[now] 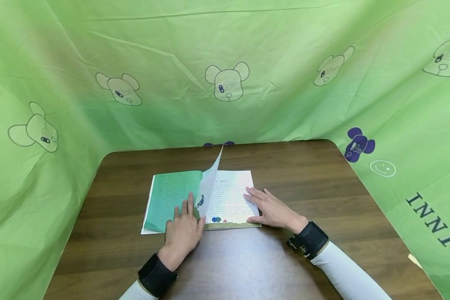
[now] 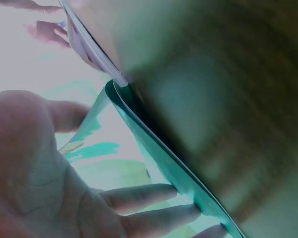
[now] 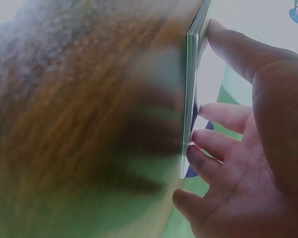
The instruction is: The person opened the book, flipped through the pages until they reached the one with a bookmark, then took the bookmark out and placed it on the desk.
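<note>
An open book [image 1: 232, 198] lies on the wooden table, with printed text and small coloured trees on its right page. Its left side shows a green dotted page [image 1: 168, 187]. Between the two sides a single leaf [image 1: 209, 179] stands up, curving near the spine. My left hand [image 1: 183, 233] rests with extended fingers on the green page, its thumb by the foot of the raised leaf. Across the book, my right hand [image 1: 275, 210] touches the right page's outer edge. Up close in the right wrist view, thumb and fingertips meet the book's edge [image 3: 190, 89].
The brown table [image 1: 303, 166] reaches back to a green cloth [image 1: 165, 121] printed with bear heads, which also hangs along both sides. Each wrist wears a black band [image 1: 309, 239]. A small pale object [image 1: 414, 260] shows at the table's right edge.
</note>
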